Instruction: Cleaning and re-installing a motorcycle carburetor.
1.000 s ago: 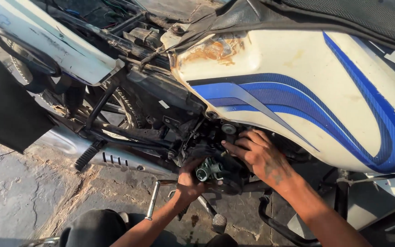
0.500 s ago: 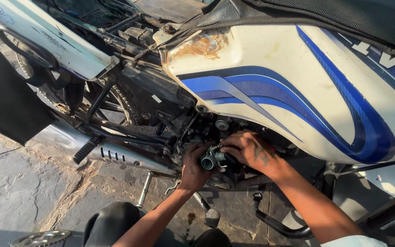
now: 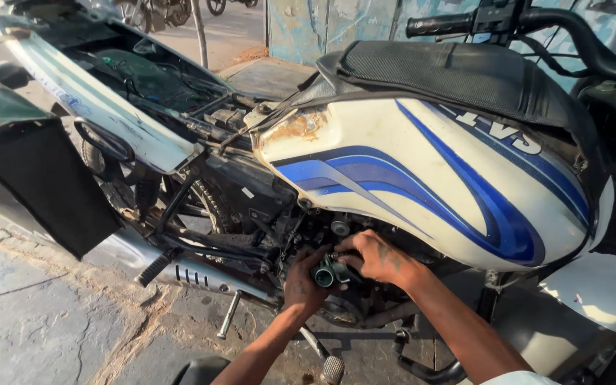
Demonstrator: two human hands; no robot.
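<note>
One motorcycle fills most of the head view, standing on a cracked concrete floor. Its fuel tank is white with blue stripes and shows a rust patch at its rear upper corner; a black textured cover lies over the top of the tank. The seat is off, and the rear frame cavity with its wiring stands exposed. A black side panel sits at the left edge of the view, beside the rear wheel. The chrome exhaust silencer runs low along the frame, near the floor. The black handlebar crosses the top right corner.

Both hands work at the engine area directly under the lower edge of the tank. The left hand reaches up from below, its fingers closed around the underside of a small metal carburettor, whose round open port faces the camera. The right hand comes in from the right, fingers curled over the top of the same part, touching it. The two hands meet on the carburettor, just beside each other. It sits against the dark engine block, between tank and lower frame. Whether it is still attached to the engine cannot be told.
</note>
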